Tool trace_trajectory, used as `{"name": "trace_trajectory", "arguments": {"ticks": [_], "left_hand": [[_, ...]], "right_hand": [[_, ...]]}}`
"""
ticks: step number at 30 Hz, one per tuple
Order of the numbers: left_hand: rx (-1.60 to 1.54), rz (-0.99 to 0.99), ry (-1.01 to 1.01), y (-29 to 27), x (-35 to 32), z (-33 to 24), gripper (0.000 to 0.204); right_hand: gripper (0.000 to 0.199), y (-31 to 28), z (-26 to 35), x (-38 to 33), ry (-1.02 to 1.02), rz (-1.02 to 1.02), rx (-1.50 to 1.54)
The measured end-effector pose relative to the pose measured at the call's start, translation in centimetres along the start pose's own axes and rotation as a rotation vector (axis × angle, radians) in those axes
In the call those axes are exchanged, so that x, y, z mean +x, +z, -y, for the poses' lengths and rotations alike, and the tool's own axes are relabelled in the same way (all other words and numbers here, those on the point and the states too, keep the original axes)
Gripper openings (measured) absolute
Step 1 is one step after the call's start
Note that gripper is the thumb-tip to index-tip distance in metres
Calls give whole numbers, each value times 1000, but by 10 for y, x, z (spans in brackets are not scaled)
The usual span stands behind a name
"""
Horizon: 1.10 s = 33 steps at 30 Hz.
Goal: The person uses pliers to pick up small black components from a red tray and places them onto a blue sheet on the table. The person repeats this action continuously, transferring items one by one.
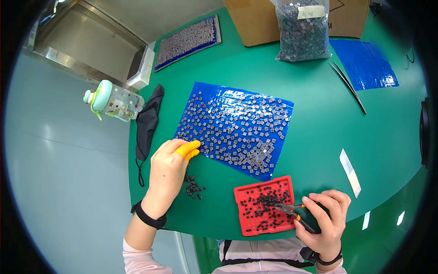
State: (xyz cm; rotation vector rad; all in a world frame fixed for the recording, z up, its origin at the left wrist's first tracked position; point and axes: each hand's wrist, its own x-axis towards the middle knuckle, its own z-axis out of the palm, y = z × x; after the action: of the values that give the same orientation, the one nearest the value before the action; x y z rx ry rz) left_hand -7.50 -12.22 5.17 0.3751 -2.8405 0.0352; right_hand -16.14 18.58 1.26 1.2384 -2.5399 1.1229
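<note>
My left hand [166, 169] wears yellow finger cots [187, 149], and its fingertips are pinched together at the lower left edge of a blue plastic sheet [212, 89]. What lies between them, if anything, is too small to make out. Many small grey square pieces [262, 155] are spread over the sheet, thickest at its lower right. My right hand [326, 219] grips a pair of pliers [306, 223] by dark handles with orange parts. Its jaws reach over a shallow red tray [238, 208] of tiny black parts [264, 205].
Dark little pieces [193, 187] lie loose beside my left wrist. Leftward are a black strapped pouch [148, 121] and a bottle [121, 100]. Farther back stand a filled tray [187, 42], a bag of pieces [301, 39] and cardboard boxes [253, 20]. Tweezers [349, 86] and a strip [350, 173] lie rightward.
</note>
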Motion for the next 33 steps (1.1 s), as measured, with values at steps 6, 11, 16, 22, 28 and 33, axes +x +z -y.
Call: {"name": "trace_trajectory", "arguments": {"ticks": [6,11,16,22,28,33], "left_hand": [[-14,0,8,0,-1,1,28],[22,-97,-56,-12,-4,1,27],[-41,-54,-195,-40,-36,-20,25],[-260,47,-453,-36,-86,-48,22],[-286,7,-485,-18,-92,-51,22],[-183,22,-401,-17,-88,-51,24]], "right_hand": [[49,-1,1,0,-4,-1,-2],[49,0,2,1,-15,2,-8],[50,0,1,-1,17,-10,-19],[51,1,2,-1,14,10,-17],[50,1,5,-1,43,22,-13],[50,1,-1,-2,10,34,-15]]}}
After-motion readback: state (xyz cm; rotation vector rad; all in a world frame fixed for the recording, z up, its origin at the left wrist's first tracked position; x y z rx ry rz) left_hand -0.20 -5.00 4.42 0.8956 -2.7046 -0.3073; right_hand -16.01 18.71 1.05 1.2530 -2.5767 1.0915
